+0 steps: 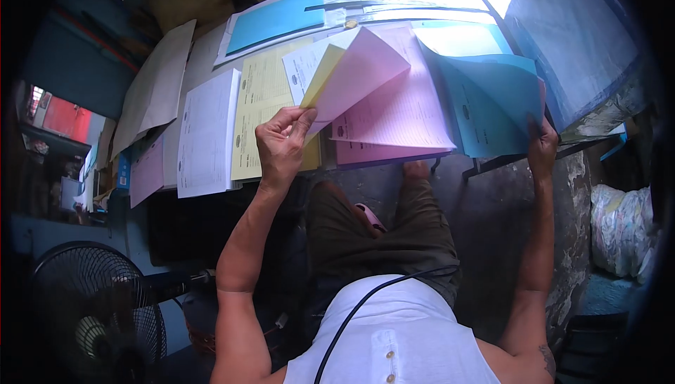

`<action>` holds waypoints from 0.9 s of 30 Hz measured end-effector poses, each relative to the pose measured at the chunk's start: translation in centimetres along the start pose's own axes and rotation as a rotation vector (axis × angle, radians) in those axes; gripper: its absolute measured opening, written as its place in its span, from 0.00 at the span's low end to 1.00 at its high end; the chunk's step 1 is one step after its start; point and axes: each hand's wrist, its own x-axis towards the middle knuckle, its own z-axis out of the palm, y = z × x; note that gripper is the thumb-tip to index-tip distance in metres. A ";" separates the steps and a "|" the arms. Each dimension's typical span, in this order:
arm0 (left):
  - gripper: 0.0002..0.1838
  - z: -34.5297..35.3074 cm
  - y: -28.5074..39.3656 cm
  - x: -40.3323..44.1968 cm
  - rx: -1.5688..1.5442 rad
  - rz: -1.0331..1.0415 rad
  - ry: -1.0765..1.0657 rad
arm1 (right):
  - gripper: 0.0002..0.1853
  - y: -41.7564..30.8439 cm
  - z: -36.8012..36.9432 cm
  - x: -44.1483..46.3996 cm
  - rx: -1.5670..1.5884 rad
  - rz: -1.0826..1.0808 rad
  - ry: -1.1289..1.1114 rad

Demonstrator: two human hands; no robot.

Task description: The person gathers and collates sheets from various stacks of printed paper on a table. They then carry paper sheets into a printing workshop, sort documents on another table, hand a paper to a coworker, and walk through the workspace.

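My left hand (281,143) is closed in a pinch on a few printed form sheets. A pink sheet (369,67) curls over on top, with a yellow sheet (325,74) and a white sheet (301,66) beneath it. My right hand (542,150) grips the near right corner of a blue sheet (485,106), which bends upward along its far edge. Between the hands lies a stack of pink forms (394,120). Left of my left hand are a yellow stack (264,88) and a white stack (206,134) of printed forms.
The stacks rest along the near edge of a table. Farther back lie a light-blue sheet (278,20) and dark strips (408,10). A plastic-covered block (573,39) stands at the right. A fan (95,306) is at lower left, and a wrapped white bundle (622,229) at right.
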 end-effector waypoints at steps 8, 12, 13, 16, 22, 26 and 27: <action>0.11 -1.5 0.5 2.3 -0.175 -0.130 0.022 | 0.26 0.4 0.0 0.0 -0.010 0.046 -0.026; 0.11 -1.2 0.5 1.6 -0.072 -0.070 -0.047 | 0.26 0.4 -0.1 0.1 -0.052 0.039 -0.027; 0.11 -1.1 0.6 1.5 -0.076 -0.072 -0.049 | 0.26 0.4 -0.1 0.1 -0.047 0.018 -0.020; 0.10 -1.3 0.3 1.2 -0.043 -0.085 -0.040 | 0.26 0.4 -0.1 0.1 -0.037 -0.005 -0.013; 0.11 -4.3 -0.3 2.1 0.400 0.393 0.113 | 0.25 0.3 -0.1 0.1 -0.054 0.022 -0.025; 0.12 -8.2 1.3 3.2 0.785 0.762 0.230 | 0.24 0.3 -0.1 0.2 -0.051 0.014 -0.022; 0.10 -9.2 2.0 3.1 0.891 0.829 0.218 | 0.24 0.4 -0.1 0.2 -0.049 0.011 -0.027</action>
